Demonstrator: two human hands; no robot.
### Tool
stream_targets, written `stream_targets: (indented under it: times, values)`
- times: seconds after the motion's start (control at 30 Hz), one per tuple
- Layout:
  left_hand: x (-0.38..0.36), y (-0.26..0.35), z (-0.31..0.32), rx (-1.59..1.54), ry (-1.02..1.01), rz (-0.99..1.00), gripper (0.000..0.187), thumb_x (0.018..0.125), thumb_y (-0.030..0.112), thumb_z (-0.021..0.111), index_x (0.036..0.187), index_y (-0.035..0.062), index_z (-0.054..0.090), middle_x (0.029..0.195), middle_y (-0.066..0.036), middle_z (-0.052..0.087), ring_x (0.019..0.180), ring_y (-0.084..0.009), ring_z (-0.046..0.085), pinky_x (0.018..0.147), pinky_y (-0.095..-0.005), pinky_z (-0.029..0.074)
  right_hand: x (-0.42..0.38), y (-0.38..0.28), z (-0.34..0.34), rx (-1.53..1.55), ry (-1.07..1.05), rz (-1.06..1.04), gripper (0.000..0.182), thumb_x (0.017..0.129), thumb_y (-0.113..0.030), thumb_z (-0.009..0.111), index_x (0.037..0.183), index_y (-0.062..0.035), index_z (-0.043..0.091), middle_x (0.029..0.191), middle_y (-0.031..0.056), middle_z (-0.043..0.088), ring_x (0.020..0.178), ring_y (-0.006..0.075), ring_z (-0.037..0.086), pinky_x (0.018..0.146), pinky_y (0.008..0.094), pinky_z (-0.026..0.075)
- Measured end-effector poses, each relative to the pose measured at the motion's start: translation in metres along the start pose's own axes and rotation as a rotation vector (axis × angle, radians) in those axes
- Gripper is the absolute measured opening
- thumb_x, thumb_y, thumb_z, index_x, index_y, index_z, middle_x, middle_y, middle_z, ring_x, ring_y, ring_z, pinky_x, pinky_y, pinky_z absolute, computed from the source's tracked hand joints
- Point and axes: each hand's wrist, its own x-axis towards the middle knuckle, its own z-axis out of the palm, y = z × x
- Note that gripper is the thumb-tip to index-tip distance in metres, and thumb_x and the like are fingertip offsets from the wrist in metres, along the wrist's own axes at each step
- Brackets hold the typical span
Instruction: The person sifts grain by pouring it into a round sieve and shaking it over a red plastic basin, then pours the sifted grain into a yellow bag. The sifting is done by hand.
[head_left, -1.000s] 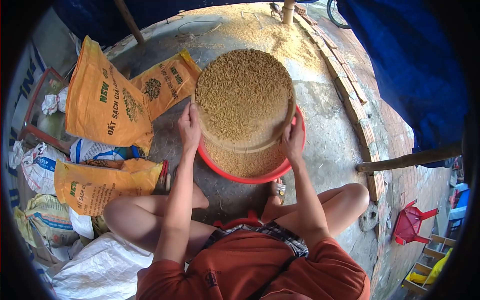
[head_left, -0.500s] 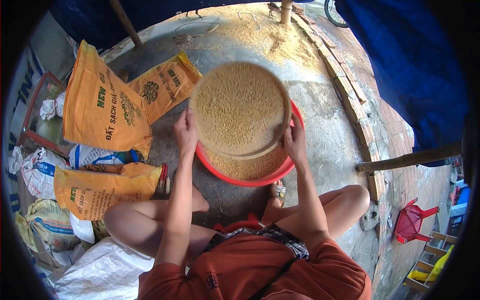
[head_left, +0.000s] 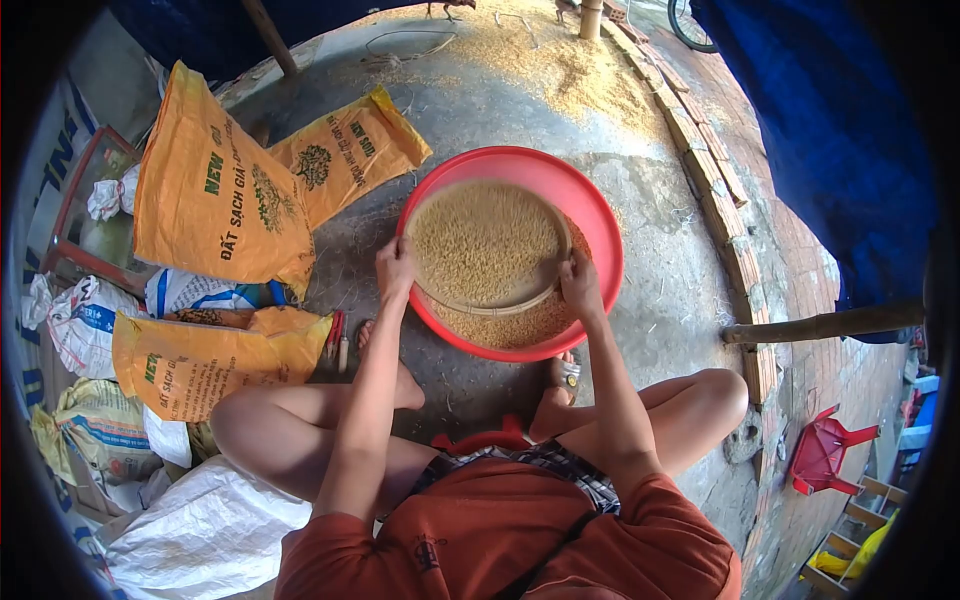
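Observation:
A round woven sieve [head_left: 488, 306] with a pale rim is between my hands, over a wide red basin [head_left: 596, 215]. Tan unhusked grain [head_left: 485, 245] covers most of the sieve's bottom, slightly smeared by motion. My left hand [head_left: 394, 268] is closed round the rim on the left. On the opposite side my right hand [head_left: 580, 284] grips the rim. Below the sieve, more golden grain [head_left: 510, 328] lies in the basin; the red bottom shows bare toward the far side.
Orange printed sacks [head_left: 225, 190] stand at the left, with white sacks [head_left: 210, 530] nearer me. Spilled grain [head_left: 560, 70] spreads over the far concrete floor. A brick row [head_left: 715, 200] runs along the right, near a wooden pole [head_left: 825, 325] and an overturned red stool [head_left: 830, 450].
The sieve has come down and nearer to me, lower over the basin, whose far half now shows. Both hands keep their hold on its rim. The grain has shifted within it.

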Motion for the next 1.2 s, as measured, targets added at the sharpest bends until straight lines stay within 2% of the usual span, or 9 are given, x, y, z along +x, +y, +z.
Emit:
stream_targets:
  times: [0.17, 0.3, 0.4, 0.5, 0.83, 0.93, 1.03, 1.1, 1.2]
  values:
    - [0.012, 0.113, -0.039, -0.290, 0.089, 0.273, 0.027, 0.087, 0.022, 0.042, 0.089, -0.0017, 0.055, 0.052, -0.003, 0.041, 0.051, -0.0064, 0.035, 0.045, -0.0254, 0.032, 0.000, -0.065, -0.035, 0.444, 0.085, -0.095, 0.031, 0.086, -0.006, 0.035, 0.117, -0.0021, 0.037, 0.062, 0.0039, 0.050, 0.046, 0.0084, 0.046, 0.040, 0.0222, 0.037]
    - [0.013, 0.105, -0.031, -0.359, 0.077, 0.290, 0.026, 0.086, 0.020, 0.044, 0.075, -0.0019, 0.053, 0.050, -0.001, 0.036, 0.051, -0.0041, 0.033, 0.043, -0.0263, 0.030, 0.006, -0.050, -0.022, 0.564, 0.112, -0.133, 0.033, 0.087, -0.008, 0.035, 0.120, -0.0038, 0.033, 0.062, 0.0019, 0.049, 0.046, 0.0067, 0.044, 0.040, 0.0206, 0.037]
    - [0.005, 0.013, -0.002, 0.051, 0.088, 0.235, 0.024, 0.082, 0.017, 0.042, 0.076, -0.0023, 0.054, 0.058, -0.018, 0.052, 0.053, -0.0310, 0.051, 0.051, -0.0362, 0.038, 0.009, 0.016, 0.011, 0.414, 0.047, -0.020, 0.031, 0.084, -0.006, 0.039, 0.114, -0.0018, 0.040, 0.057, 0.0041, 0.050, 0.044, 0.0095, 0.046, 0.041, 0.0234, 0.039]
    - [-0.014, -0.008, 0.007, 0.142, 0.074, 0.092, 0.026, 0.082, 0.019, 0.039, 0.079, -0.0019, 0.054, 0.067, -0.022, 0.054, 0.063, -0.0399, 0.052, 0.056, -0.0391, 0.039, -0.002, 0.043, 0.024, 0.151, 0.076, 0.021, 0.028, 0.082, -0.006, 0.040, 0.109, -0.0002, 0.045, 0.056, 0.0074, 0.051, 0.042, 0.0128, 0.048, 0.040, 0.0264, 0.040]
    - [0.004, 0.126, -0.038, -0.230, 0.105, 0.190, 0.029, 0.082, 0.024, 0.044, 0.086, -0.0025, 0.054, 0.062, -0.018, 0.052, 0.054, -0.0221, 0.049, 0.056, -0.0338, 0.039, 0.005, -0.056, -0.028, 0.530, 0.125, -0.129, 0.027, 0.087, -0.011, 0.036, 0.112, -0.0030, 0.042, 0.068, 0.0050, 0.054, 0.048, 0.0080, 0.047, 0.042, 0.0207, 0.038]
    - [0.005, 0.099, -0.030, -0.301, 0.143, 0.287, 0.027, 0.082, 0.023, 0.045, 0.087, -0.0028, 0.052, 0.063, -0.020, 0.052, 0.055, -0.0276, 0.051, 0.055, -0.0367, 0.038, 0.011, -0.026, -0.009, 0.618, 0.129, -0.162, 0.028, 0.086, -0.011, 0.036, 0.112, -0.0026, 0.043, 0.070, 0.0074, 0.055, 0.052, 0.0090, 0.049, 0.046, 0.0214, 0.041]
    - [-0.002, 0.014, -0.006, 0.148, 0.027, 0.163, 0.025, 0.081, 0.021, 0.044, 0.081, -0.0025, 0.054, 0.071, -0.023, 0.055, 0.068, -0.0378, 0.053, 0.059, -0.0395, 0.040, 0.012, 0.029, 0.022, 0.256, 0.169, -0.182, 0.027, 0.083, -0.011, 0.040, 0.108, -0.0002, 0.045, 0.067, 0.0114, 0.055, 0.051, 0.0136, 0.052, 0.047, 0.0261, 0.043]
    - [-0.019, -0.007, 0.000, 0.191, 0.001, 0.100, 0.025, 0.081, 0.020, 0.043, 0.078, -0.0025, 0.054, 0.074, -0.024, 0.055, 0.072, -0.0402, 0.052, 0.060, -0.0404, 0.040, -0.002, 0.052, 0.030, 0.173, -0.045, 0.208, 0.028, 0.080, -0.010, 0.044, 0.104, 0.0020, 0.046, 0.063, 0.0143, 0.054, 0.049, 0.0183, 0.054, 0.047, 0.0303, 0.044]
    - [-0.016, -0.021, 0.005, 0.285, -0.062, -0.019, 0.026, 0.081, 0.020, 0.043, 0.076, -0.0027, 0.054, 0.074, -0.024, 0.054, 0.073, -0.0405, 0.052, 0.060, -0.0413, 0.040, -0.002, 0.054, 0.028, 0.129, -0.068, 0.200, 0.028, 0.079, -0.009, 0.044, 0.105, 0.0024, 0.045, 0.059, 0.0130, 0.053, 0.046, 0.0195, 0.053, 0.044, 0.0311, 0.043]
